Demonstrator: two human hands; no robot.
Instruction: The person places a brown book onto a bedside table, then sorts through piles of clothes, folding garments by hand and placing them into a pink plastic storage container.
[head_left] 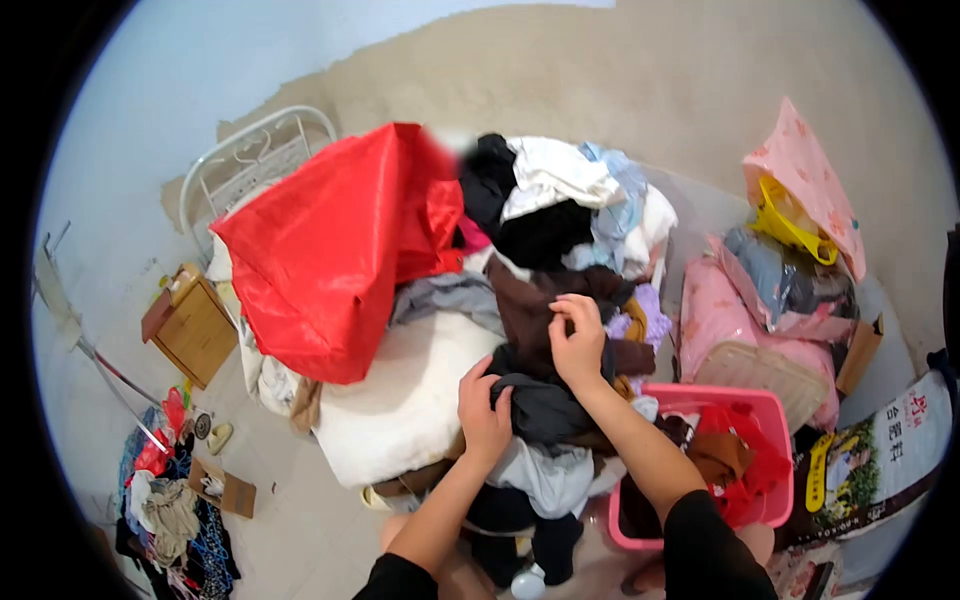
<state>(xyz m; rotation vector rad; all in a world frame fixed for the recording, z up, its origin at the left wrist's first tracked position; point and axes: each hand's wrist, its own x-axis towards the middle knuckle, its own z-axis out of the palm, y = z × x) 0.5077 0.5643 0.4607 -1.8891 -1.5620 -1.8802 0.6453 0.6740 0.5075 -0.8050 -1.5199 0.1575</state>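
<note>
My left hand is closed around the edge of a dark grey garment, thumb and fingers on either side of the cloth. Just up and to the right, my right hand hovers at a dark brown garment. Its fingers are bent, with a gap between thumb and forefinger and nothing visible between them. A light grey garment hangs below the dark grey one. Left of my hands lies a thick white folded quilt, and purple cloth shows on the right.
A big red bag stands on the bed at the left. White and black clothes are heaped behind. A pink basket holding a red plastic bag is at my right, beside a printed sack. A wooden cabinet stands far left.
</note>
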